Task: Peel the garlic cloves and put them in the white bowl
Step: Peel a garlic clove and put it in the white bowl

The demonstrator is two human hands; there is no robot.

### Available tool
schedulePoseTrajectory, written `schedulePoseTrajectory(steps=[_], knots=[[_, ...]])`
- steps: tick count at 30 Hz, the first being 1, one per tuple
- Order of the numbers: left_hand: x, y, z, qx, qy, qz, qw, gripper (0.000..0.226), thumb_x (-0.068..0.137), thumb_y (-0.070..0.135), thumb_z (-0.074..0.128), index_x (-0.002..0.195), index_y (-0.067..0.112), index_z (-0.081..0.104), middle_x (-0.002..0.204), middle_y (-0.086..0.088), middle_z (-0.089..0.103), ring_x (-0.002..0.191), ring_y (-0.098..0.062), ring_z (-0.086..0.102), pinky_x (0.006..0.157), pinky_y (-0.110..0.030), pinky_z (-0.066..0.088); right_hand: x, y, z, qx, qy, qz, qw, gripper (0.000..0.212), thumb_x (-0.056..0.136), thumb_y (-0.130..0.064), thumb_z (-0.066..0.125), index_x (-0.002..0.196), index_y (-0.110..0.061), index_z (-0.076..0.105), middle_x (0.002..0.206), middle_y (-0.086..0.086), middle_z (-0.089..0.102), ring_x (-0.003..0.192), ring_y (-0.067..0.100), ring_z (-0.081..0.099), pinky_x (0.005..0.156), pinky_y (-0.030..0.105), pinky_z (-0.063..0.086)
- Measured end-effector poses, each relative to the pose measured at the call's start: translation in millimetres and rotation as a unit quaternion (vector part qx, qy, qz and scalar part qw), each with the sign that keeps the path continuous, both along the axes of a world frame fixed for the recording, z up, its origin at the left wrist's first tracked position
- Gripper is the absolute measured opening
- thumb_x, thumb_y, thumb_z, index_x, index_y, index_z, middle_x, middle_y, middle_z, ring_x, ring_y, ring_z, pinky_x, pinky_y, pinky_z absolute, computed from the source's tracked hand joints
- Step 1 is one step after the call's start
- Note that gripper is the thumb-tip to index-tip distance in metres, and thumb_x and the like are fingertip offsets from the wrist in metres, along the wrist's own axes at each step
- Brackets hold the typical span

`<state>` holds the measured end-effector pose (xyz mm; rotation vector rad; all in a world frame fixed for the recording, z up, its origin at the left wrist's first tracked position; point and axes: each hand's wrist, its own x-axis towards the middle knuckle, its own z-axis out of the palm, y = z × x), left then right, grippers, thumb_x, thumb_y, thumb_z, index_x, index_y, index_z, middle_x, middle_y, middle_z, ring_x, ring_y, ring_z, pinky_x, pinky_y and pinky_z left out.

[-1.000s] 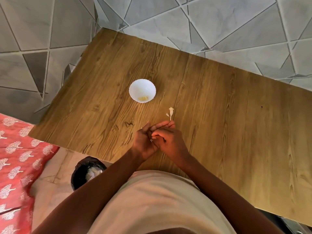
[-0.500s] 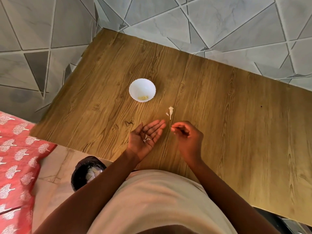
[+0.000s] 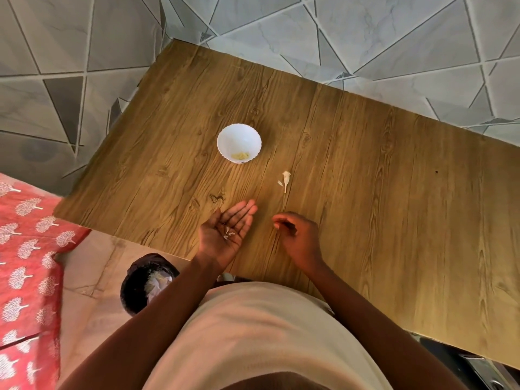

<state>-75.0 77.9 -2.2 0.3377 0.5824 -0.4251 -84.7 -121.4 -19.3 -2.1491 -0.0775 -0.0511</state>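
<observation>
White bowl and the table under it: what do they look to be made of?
The white bowl looks like glossy plastic or glazed ceramic, I cannot tell which: smooth, uniformly white, with a finely scalloped rim. The table shows brown wood grain and knots, but its flat, even, low-sheen surface suggests a printed laminate rather than solid wood.

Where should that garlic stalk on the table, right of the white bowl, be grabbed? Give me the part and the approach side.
Pinch the garlic stalk at its wider, tufted far end; the near end tapers to a thin stem lying flat on the table. Come from above and from its right, since a loose skin flake lies close on its left.
</observation>
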Motion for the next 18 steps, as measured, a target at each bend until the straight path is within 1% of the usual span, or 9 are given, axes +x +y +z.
schedulePoseTrajectory(steps=[2,4,7,9,11,13,14,16,18], knots=[[-3.1,6.6,0.3,-0.004,0.003,0.003,1.000,0.064,0.108,0.035,0.027,0.117,-0.012,0.069,0.138,-0.028,0.060,0.126,-0.038,0.062,0.098,-0.041,0.057,0.5,-4.0,-4.7,-0.046,-0.044,-0.085,0.994,0.025,0.092,-0.001,0.068,0.115,-0.009,0.074,0.108,0.002,0.074,0.101,0.008,0.068,0.091,0.021,0.053],[-7.0,13.9,0.2,-0.006,0.006,0.004,1.000,0.063,0.108,0.035,0.028,0.118,-0.012,0.069,0.138,-0.027,0.060,0.127,-0.038,0.062,0.099,-0.040,0.056,-0.7,-7.4,-12.3,-0.125,-0.070,-0.098,0.985,0.029,0.093,-0.002,0.067,0.122,-0.005,0.071,0.119,0.010,0.072,0.114,0.021,0.064,0.102,0.032,0.050],[-12.9,28.4,-0.6,-0.009,0.011,-0.005,1.000,0.064,0.108,0.035,0.028,0.116,-0.012,0.070,0.138,-0.027,0.060,0.128,-0.038,0.061,0.102,-0.041,0.053,-20.3,6.4,-22.4,-0.206,-0.066,0.005,0.976,0.039,0.093,-0.001,0.062,0.132,-0.003,0.064,0.141,0.014,0.060,0.133,0.026,0.047,0.112,0.036,0.039],[-15.5,36.1,-0.5,-0.013,0.015,-0.011,1.000,0.063,0.107,0.036,0.029,0.119,-0.012,0.068,0.138,-0.028,0.060,0.127,-0.038,0.062,0.103,-0.041,0.053,-38.2,19.7,-24.4,-0.219,-0.081,0.071,0.970,0.043,0.092,-0.007,0.054,0.134,-0.003,0.063,0.145,0.013,0.057,0.133,0.024,0.043,0.111,0.034,0.039],[-19.9,44.3,-0.4,-0.024,0.022,-0.019,0.999,0.061,0.107,0.036,0.030,0.123,-0.013,0.064,0.138,-0.029,0.059,0.125,-0.039,0.062,0.104,-0.042,0.052,-53.0,37.9,-23.3,-0.213,-0.086,0.110,0.967,0.043,0.090,-0.005,0.057,0.132,-0.003,0.064,0.143,0.011,0.059,0.132,0.022,0.046,0.112,0.030,0.038],[-26.4,53.0,-1.1,-0.034,0.023,-0.020,0.999,0.062,0.108,0.036,0.029,0.124,-0.013,0.064,0.138,-0.030,0.059,0.126,-0.039,0.062,0.105,-0.043,0.050,-61.4,58.1,-19.7,-0.173,-0.080,0.106,0.976,0.045,0.082,0.009,0.068,0.125,-0.004,0.069,0.133,0.009,0.066,0.126,0.020,0.054,0.114,0.021,0.037],[-29.1,55.7,-1.5,-0.038,0.023,-0.018,0.999,0.063,0.109,0.036,0.029,0.123,-0.012,0.065,0.138,-0.029,0.059,0.126,-0.039,0.062,0.105,-0.042,0.050,-64.0,66.2,-17.1,-0.144,-0.075,0.085,0.983,0.045,0.079,0.015,0.071,0.119,-0.005,0.072,0.124,0.008,0.071,0.119,0.018,0.060,0.111,0.020,0.041],[-35.4,63.2,-2.7,-0.036,0.024,-0.004,0.999,0.063,0.109,0.035,0.028,0.121,-0.012,0.067,0.138,-0.029,0.059,0.128,-0.038,0.061,0.107,-0.040,0.049,-66.6,85.6,-8.7,-0.077,-0.058,0.042,0.994,0.035,0.079,0.014,0.074,0.106,-0.008,0.078,0.107,0.004,0.076,0.101,0.014,0.071,0.095,0.031,0.057],[-46.8,66.3,-3.3,-0.033,0.023,0.024,0.999,0.061,0.108,0.033,0.029,0.116,-0.011,0.070,0.137,-0.028,0.061,0.128,-0.037,0.061,0.107,-0.038,0.049,-69.1,101.7,2.7,-0.018,-0.044,0.028,0.998,0.020,0.086,0.006,0.074,0.098,-0.009,0.080,0.099,0.001,0.078,0.092,0.010,0.074,0.079,0.039,0.061]])
